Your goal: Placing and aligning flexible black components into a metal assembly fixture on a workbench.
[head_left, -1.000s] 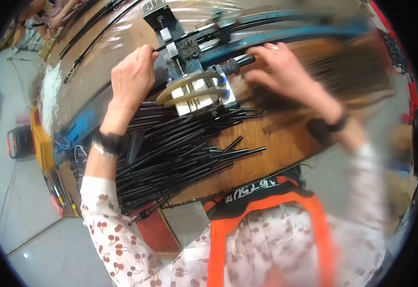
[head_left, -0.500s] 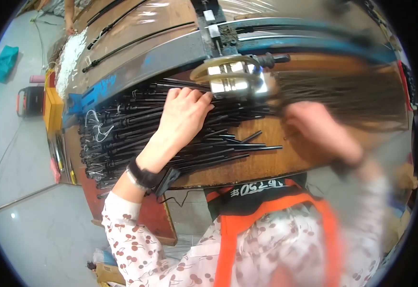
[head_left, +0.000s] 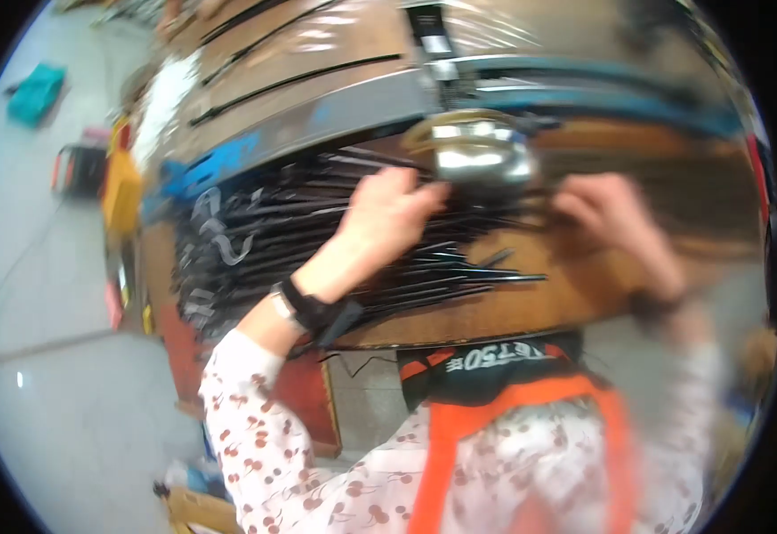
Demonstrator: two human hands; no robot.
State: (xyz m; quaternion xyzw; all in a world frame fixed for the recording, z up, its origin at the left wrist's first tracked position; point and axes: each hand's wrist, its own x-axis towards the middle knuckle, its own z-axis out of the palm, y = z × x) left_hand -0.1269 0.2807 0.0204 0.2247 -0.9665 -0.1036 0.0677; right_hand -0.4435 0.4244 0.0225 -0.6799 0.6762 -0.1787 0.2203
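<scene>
My left hand [head_left: 390, 215] lies over a bundle of long thin black rods [head_left: 308, 254], close to a shiny metal machine head [head_left: 482, 156]. Its fingers are bent, with the thumb and forefinger drawn together at the head's near left side; what they pinch is hidden. On the machine's other side is my right hand [head_left: 609, 206], its fingers curled together beside a spread of thin brownish strands [head_left: 664, 191]. Motion blur hides whatever sits between those fingertips. White ties [head_left: 226, 245] show at the left ends of the black rods.
A grey and blue metal rail [head_left: 317, 120] crosses the wooden table [head_left: 575, 285] behind my hands. Single black rods [head_left: 295, 86] lie beyond it, near a pile of small white pieces [head_left: 164, 107]. A yellow box [head_left: 123, 191] stands at the left edge. Another person's hand [head_left: 171, 13] shows far left.
The whole view has shifted, so the table and machine appear farther right. My left hand keeps its place by the machine head. My right hand sits slightly farther back, fingers still curled.
</scene>
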